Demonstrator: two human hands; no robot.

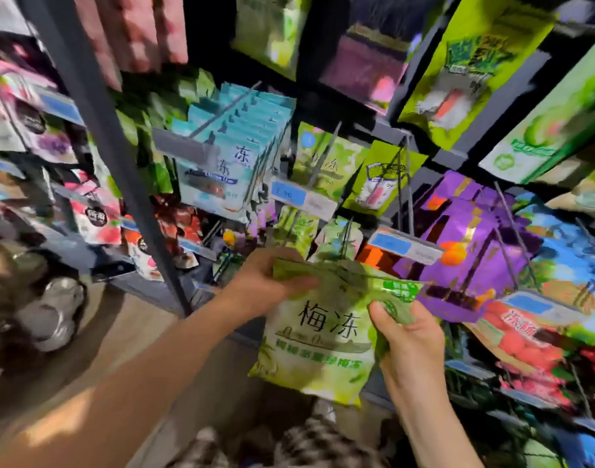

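Left hand (269,282) grips the top of the green plum jelly pouch (323,339), right hand (410,336) pinches its edge, just left of the purple bags (468,231); I'd guess it's free of the pegs, not placed anywhere yet

Single wide-angle head view, close to the snack rack (103,136), forward and downward, probably slightly rolled.

Dark metal shelving (96,136) with hanging snack packets (471,251) over wooden floor (120,336).
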